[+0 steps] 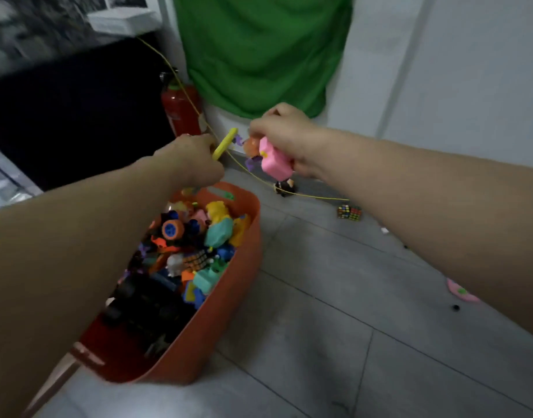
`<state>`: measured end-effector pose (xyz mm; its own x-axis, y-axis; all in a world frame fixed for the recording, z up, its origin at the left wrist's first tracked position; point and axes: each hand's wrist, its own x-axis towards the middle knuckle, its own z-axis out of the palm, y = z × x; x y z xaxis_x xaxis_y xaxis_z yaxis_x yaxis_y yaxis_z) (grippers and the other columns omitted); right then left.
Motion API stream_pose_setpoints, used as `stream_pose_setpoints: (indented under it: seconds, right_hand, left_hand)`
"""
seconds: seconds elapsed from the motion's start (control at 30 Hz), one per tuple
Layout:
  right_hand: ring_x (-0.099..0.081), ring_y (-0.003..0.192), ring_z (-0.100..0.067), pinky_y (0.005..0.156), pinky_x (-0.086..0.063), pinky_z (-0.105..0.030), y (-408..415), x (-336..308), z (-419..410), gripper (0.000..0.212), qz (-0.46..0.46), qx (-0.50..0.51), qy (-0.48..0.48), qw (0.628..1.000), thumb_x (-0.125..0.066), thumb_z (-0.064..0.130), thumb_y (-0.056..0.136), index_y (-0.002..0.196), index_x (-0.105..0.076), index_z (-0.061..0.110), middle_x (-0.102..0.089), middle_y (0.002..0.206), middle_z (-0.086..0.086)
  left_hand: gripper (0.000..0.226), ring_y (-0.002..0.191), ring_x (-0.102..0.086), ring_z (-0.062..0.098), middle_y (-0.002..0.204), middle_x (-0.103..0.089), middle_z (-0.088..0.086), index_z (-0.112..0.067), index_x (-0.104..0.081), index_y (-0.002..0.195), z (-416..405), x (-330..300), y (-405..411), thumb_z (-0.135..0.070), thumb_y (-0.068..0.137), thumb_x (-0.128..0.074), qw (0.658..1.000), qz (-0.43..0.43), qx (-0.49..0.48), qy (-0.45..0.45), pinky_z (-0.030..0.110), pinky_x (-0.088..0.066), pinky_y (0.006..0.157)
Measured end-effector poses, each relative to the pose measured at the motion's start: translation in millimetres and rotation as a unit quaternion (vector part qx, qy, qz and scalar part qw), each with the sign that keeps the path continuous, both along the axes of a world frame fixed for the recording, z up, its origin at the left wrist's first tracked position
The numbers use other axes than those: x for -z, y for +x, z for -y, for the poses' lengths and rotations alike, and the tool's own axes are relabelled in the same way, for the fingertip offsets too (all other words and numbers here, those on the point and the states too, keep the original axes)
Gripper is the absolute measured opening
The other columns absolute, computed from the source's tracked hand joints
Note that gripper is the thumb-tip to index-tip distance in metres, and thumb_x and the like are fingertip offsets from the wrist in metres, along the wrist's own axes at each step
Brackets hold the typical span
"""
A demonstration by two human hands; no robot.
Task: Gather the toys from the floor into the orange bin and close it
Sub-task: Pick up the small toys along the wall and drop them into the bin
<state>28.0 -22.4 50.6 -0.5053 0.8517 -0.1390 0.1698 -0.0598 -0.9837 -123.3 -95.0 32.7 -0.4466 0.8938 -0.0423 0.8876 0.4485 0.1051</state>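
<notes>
While the orange bin (223, 297), heaped with toys, sits lidless on the grey floor (349, 342) by the dark left edge, the left hand (192, 158) pinches a yellow stick (224, 144) above it. The right hand (289, 137) has fingers curled round a pink toy (274, 161). Two cubes (349, 212) lie near the far wall; bare tiles stretch rightward.

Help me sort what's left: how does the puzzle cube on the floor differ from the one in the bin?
The floor cube lies loose on the grey tiles; the bin cube sits wedged among toys in the orange bin. The floor one shows mixed colours, the bin one mostly orange. Both have black grids.
</notes>
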Motion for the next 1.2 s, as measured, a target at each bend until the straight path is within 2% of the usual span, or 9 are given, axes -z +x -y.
stream_pose_setpoints:
  seconds: [0.07,0.2,0.3,0.4,0.5,0.63,0.93,1.07,1.2]
  right_hand:
    - [-0.072,0.083,-0.038,0.069,-0.060,-0.047,-32,2,19,0.031,0.017,0.014,0.022,1.000,-0.068,0.017,0.056,0.080,-0.049,0.015,-0.066,0.081,-0.018]
    - [-0.058,0.065,-0.022,0.061,-0.046,-0.032,-71,27,50,0.017,0.076,-0.013,0.031,0.996,-0.067,0.026,0.076,0.083,-0.055,0.017,-0.062,0.072,-0.004]
    - [-0.057,0.069,-0.015,0.060,-0.043,-0.024,-77,53,71,0.032,0.200,-0.119,0.069,0.970,-0.056,0.045,0.093,0.107,-0.063,0.017,-0.062,0.079,0.001]
    - [-0.059,0.082,-0.015,0.067,-0.040,-0.023,-67,65,68,0.044,0.261,-0.124,0.123,0.949,-0.041,0.049,0.100,0.116,-0.066,0.016,-0.068,0.098,-0.002]
    - [-0.059,0.100,-0.028,0.082,-0.044,-0.029,-53,72,49,0.050,0.264,-0.058,0.131,0.954,-0.034,0.048,0.101,0.105,-0.068,0.012,-0.067,0.109,-0.010]
    - [-0.064,0.098,-0.033,0.093,-0.050,-0.048,-20,84,20,0.053,0.268,0.017,0.139,0.953,-0.035,0.047,0.099,0.099,-0.067,0.005,-0.070,0.099,-0.016]
    - [-0.065,0.095,-0.038,0.083,-0.053,-0.044,118,107,-14,0.038,0.389,0.099,0.119,0.908,-0.036,0.043,0.093,0.074,-0.055,0.015,-0.067,0.091,-0.013]
    - [-0.055,0.104,-0.030,0.076,-0.035,-0.029,195,129,-13,0.033,0.514,0.047,0.090,0.852,-0.040,0.037,0.099,0.111,-0.060,0.014,-0.062,0.115,-0.012]
    - [-0.050,0.123,-0.032,0.094,-0.042,-0.033,259,158,-11,0.051,0.559,0.041,0.054,0.826,-0.051,0.040,0.096,0.141,-0.045,0.016,-0.048,0.142,-0.015]
  left_hand:
    - [0.027,0.081,-0.053,0.029,0.092,-0.057,0.010,-0.013,-0.057,0.102,19,1,-27,-0.022,0.077,-0.060,0.999,0.018,-0.022,-0.043,0.031,-0.043,0.066]
    - [0.013,0.061,-0.049,0.025,0.075,-0.056,0.012,-0.008,-0.057,0.071,41,19,-62,-0.016,0.081,-0.060,0.967,0.118,-0.053,-0.221,0.027,-0.039,0.054]
    - [0.024,0.072,-0.058,0.026,0.094,-0.062,0.015,-0.006,-0.061,0.102,47,18,-60,-0.027,0.090,-0.062,0.932,0.164,-0.045,-0.321,0.024,-0.039,0.055]
    - [0.055,0.113,-0.051,0.032,0.132,-0.050,0.015,-0.016,-0.049,0.131,29,15,-56,-0.042,0.085,-0.063,0.934,0.180,-0.020,-0.307,0.029,-0.047,0.072]
    - [0.072,0.111,-0.056,0.034,0.132,-0.056,0.015,-0.017,-0.054,0.129,11,18,-50,-0.054,0.068,-0.063,0.945,0.177,0.005,-0.276,0.044,-0.049,0.095]
    - [0.057,0.110,-0.055,0.032,0.137,-0.052,0.016,-0.011,-0.052,0.134,-9,32,-28,-0.049,0.092,-0.049,0.975,0.082,0.066,-0.194,0.033,-0.047,0.088]
    - [0.035,0.116,-0.058,0.032,0.126,-0.059,0.011,-0.015,-0.059,0.122,-41,59,74,-0.027,0.091,-0.050,0.980,-0.069,0.175,-0.066,0.037,-0.045,0.088]
    - [0.038,0.117,-0.056,0.033,0.128,-0.056,0.011,-0.015,-0.053,0.125,-56,68,133,-0.034,0.092,-0.048,0.963,-0.075,0.251,-0.065,0.040,-0.044,0.088]
    - [0.042,0.118,-0.054,0.033,0.131,-0.054,0.011,-0.017,-0.047,0.125,-69,95,185,-0.044,0.093,-0.047,0.948,-0.031,0.302,-0.099,0.041,-0.044,0.088]
